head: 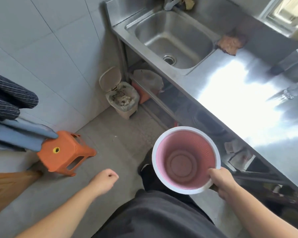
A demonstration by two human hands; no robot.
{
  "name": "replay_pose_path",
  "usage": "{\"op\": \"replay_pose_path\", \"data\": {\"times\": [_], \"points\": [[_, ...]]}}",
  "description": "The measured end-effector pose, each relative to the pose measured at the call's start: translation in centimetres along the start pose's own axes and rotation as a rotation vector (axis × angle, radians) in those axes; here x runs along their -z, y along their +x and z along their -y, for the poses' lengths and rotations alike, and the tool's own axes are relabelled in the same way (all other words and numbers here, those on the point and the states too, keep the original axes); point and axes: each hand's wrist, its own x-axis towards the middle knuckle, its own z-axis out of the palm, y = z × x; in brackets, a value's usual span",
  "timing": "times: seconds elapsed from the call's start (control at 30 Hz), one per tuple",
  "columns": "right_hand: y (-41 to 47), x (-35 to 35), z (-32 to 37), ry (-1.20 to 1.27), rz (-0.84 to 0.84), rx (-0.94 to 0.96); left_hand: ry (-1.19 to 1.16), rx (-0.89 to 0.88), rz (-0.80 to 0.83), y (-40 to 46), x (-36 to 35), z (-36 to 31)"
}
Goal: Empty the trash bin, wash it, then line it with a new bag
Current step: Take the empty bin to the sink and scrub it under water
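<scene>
I hold a round pink trash bin [182, 160] with a white rim, upright and with nothing inside it, in front of my body beside the steel counter. My right hand [221, 182] grips its near right rim, fingers over the edge. To the left, my left hand [103, 181] hangs over the floor with its fingers curled, holding nothing. The steel sink [174, 36] lies ahead at the top, its basin bare, with the tap [169, 3] above it.
A beige bin [122, 100] with its lid up and full of rubbish stands in the corner by the sink leg. An orange stool [65, 153] lies tipped at left, with clothes above it. A brown rag [230, 42] lies on the steel counter [239, 103].
</scene>
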Motion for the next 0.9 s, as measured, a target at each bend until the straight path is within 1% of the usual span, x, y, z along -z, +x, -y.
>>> {"op": "replay_pose_path", "data": {"times": [0.1, 0.17, 0.23, 0.33, 0.47, 0.57, 0.63, 0.7, 0.73, 0.8, 0.9], "points": [[1.5, -2.3, 4.9, -0.027, 0.035, 0.006, 0.199, -0.045, 0.137, 1.0, 0.0, -1.8], [1.8, -3.9, 9.1, -0.073, 0.066, 0.005, 0.333, -0.061, 0.235, 2.1, 1.4, -2.7], [1.5, -5.6, 13.5, -0.111, 0.086, 0.009, 0.398, -0.039, 0.262, 3.5, 4.0, -3.7], [1.1, -7.9, 20.3, -0.144, 0.170, 0.072, 0.326, 0.016, 0.112, 6.3, 8.9, -5.7], [-0.7, -10.1, 28.7, -0.106, 0.269, 0.130, 0.121, 0.082, -0.044, 10.4, 15.2, -9.3], [-2.6, -11.1, 34.2, -0.073, 0.316, 0.159, 0.047, 0.051, -0.094, 12.4, 18.6, -12.7], [-3.9, -11.4, 37.6, -0.060, 0.325, 0.176, 0.060, 0.016, -0.059, 13.8, 20.3, -15.0], [-4.7, -11.5, 40.7, -0.017, 0.344, 0.182, 0.146, -0.036, 0.013, 15.4, 21.3, -17.2], [-5.0, -11.5, 42.2, 0.012, 0.345, 0.187, 0.236, -0.068, 0.060, 16.2, 21.6, -18.3], [-5.3, -11.3, 44.9, 0.075, 0.328, 0.212, 0.418, -0.122, 0.147, 17.6, 22.2, -20.4], [-5.4, -11.0, 48.4, 0.195, 0.281, 0.223, 0.599, -0.214, 0.221, 20.2, 24.7, -23.0]]}}
